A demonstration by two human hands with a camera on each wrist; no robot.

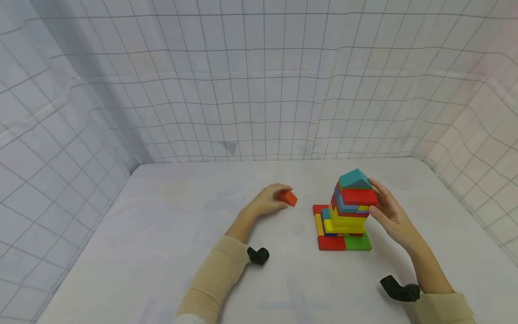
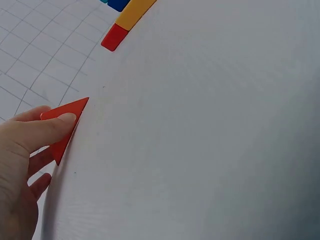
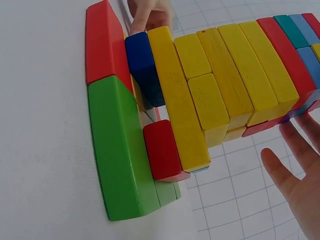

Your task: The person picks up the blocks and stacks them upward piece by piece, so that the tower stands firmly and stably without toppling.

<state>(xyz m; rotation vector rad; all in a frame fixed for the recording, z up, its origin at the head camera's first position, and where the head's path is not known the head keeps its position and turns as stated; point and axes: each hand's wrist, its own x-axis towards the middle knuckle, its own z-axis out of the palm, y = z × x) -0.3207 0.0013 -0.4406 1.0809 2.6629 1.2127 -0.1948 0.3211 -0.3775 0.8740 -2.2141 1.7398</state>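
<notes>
My left hand (image 1: 266,201) pinches an orange-red triangular block (image 1: 288,197) between thumb and fingers, left of a block tower. In the left wrist view the thumb presses on the triangle's (image 2: 62,145) flat face. The tower of coloured wooden blocks has yellow blocks (image 1: 347,224) low down, a red block (image 1: 358,196) above and a teal triangular block (image 1: 356,179) on top. Beside its upper right side is my right hand (image 1: 394,221), fingers extended and thumb spread. Its fingertips are partly hidden behind the tower; whether they touch it I cannot tell.
Flat red (image 1: 332,243) and green (image 1: 358,243) blocks frame the tower's base on the white table (image 1: 162,252). A white grid-patterned curtain (image 1: 263,90) hangs behind and along both sides. Black wrist-mounted pieces (image 1: 259,256) stick out at both cuffs.
</notes>
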